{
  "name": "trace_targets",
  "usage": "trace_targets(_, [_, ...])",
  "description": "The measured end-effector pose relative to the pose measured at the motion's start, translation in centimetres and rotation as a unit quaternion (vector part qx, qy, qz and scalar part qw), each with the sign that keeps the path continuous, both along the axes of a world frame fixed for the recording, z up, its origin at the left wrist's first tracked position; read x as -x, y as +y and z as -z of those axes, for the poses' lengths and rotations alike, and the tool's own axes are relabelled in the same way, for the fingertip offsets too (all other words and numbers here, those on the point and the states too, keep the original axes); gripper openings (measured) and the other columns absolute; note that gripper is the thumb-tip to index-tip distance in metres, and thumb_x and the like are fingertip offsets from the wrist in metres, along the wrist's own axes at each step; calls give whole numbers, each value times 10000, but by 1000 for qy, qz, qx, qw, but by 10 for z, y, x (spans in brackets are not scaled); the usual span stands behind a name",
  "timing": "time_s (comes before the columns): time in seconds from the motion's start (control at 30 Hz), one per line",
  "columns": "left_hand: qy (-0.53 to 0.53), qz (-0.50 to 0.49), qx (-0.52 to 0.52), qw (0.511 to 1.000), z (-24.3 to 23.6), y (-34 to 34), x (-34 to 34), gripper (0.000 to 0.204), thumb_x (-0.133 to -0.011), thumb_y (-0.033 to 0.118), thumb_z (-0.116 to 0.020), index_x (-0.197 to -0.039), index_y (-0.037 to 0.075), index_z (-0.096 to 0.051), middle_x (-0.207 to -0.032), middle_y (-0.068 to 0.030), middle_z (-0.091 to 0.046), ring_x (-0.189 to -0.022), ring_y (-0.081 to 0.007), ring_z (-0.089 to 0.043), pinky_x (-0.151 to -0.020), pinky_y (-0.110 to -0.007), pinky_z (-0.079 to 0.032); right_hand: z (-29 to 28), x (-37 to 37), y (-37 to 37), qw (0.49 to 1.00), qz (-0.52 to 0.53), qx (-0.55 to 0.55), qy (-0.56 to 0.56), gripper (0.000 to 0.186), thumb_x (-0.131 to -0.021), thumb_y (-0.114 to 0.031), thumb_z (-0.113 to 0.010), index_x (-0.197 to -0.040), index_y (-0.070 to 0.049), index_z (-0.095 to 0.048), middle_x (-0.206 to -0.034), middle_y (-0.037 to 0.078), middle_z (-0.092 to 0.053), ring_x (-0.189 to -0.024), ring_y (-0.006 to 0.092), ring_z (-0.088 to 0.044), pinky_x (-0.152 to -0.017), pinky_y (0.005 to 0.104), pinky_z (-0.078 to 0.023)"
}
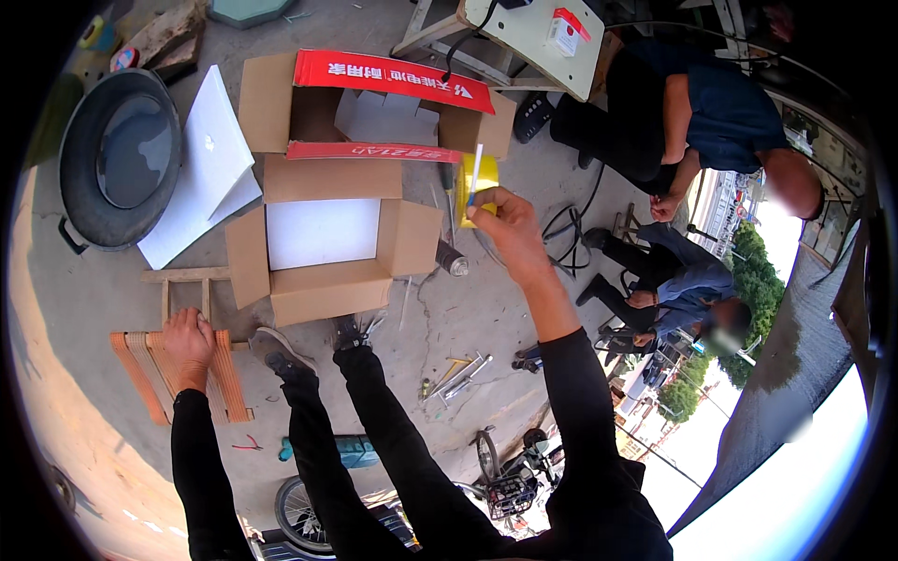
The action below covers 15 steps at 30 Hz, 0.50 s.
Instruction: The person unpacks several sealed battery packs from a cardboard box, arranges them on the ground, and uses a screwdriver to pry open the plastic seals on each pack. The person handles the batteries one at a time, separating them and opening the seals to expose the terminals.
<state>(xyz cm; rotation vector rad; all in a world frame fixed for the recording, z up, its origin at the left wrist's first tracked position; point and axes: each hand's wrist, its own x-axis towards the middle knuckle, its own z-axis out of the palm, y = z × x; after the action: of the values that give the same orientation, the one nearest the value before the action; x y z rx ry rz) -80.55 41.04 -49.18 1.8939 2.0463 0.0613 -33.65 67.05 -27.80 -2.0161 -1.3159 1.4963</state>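
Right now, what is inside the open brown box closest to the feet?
In the open brown box, a flat white surface shows. Anything beneath it is covered and unseen.

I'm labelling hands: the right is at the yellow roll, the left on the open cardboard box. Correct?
Not quite: the head view shows the left hand on the woven orange seat. The right hand is indeed at the yellow roll.

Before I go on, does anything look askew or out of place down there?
Mildly: the canister lies on its side beside the nearer open carton, where it could roll, and metal tools lie loose on the floor, a possible trip hazard. No clear spill or damage shows.
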Motion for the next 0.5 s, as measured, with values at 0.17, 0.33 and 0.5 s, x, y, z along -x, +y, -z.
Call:
trace_targets(0.17, [2, 0, -22, 1000, -1, -6, 4, 90, -832, 147, -575, -839, 63, -607, -817, -117, -596, -820, -330, -581, -768, -451, -443, -6, -85, 147, 957, 93, -230, -148, 244, -828, -209, -766, -939, 8, -741, -848, 11, -662, -774, 95, -571, -731, 252, -452])
trace_targets(0.33, [3, 5, 21, 1000, -2, -5, 10, 89, -828, 144, -570, -841, 64, -605, -812, -119, -593, -817, -333, -580, -760, -458, -442, 12, -106, 250, 941, 136, -233, -203, 383, -781, -206, -787, -1063, 51, -756, -991, 111, -740, -863, 184, -675, -818, 320, -513])
trace_targets(0.5, [0, 10, 30, 1000, -8, -3, 8, 92, -821, 149, -566, -840, 64, -597, -807, -126, -593, -812, -341, -576, -751, -464, -439, 16, -85, 284, 942, 137, -240, -191, 435, -780, -235, -792, -1094, 62, -745, -1030, 135, -739, -924, 212, -685, -846, 321, -510])
